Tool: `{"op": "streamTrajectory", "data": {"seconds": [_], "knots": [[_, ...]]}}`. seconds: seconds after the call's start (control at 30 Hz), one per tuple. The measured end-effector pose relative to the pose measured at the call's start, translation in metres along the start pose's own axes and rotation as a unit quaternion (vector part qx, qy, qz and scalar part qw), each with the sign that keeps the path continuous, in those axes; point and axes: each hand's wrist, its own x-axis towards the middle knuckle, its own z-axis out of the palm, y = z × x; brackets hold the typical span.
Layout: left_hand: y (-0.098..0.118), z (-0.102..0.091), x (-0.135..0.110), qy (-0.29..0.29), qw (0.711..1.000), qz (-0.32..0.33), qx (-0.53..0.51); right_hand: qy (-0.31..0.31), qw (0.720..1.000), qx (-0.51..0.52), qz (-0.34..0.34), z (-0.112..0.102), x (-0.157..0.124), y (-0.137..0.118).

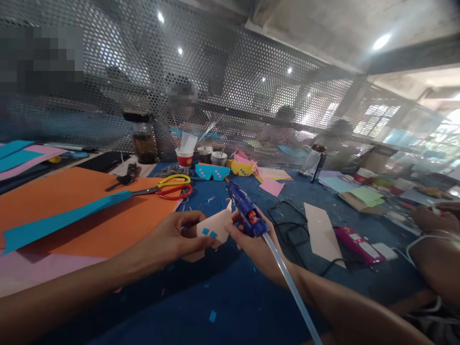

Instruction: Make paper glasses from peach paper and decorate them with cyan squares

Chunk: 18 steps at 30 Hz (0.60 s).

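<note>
My left hand [176, 237] pinches a pale pink paper cutout [219, 223] that has small blue squares [209, 233] on its face. In my right hand [258, 247] is a blue hot glue gun [246, 208], its nozzle pointing up and away from me. A long clear glue stick [287, 278] sticks out of its back end toward me. The fingertips of my right hand also reach the right edge of the pink cutout. Whether they grip it cannot be made out. One loose blue paper piece [212, 316] lies on the blue table below my hands.
Scissors with yellow and red handles [174, 187] and a blue paper strip [72, 220] rest on orange sheets [86, 184] at left. Blue and yellow paper cutouts stand behind. At right are a black cord, a pale card [323, 232], a magenta device [359, 245] and another person's arm [436, 254].
</note>
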Motion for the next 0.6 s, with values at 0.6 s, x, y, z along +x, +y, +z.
{"op": "streamTrajectory", "data": {"seconds": [0.6], "knots": [[0.007,0.006,-0.007,0.049,0.994,0.041,0.083,-0.004,0.999,-0.044,-0.008,0.002,-0.007,0.015]]}}
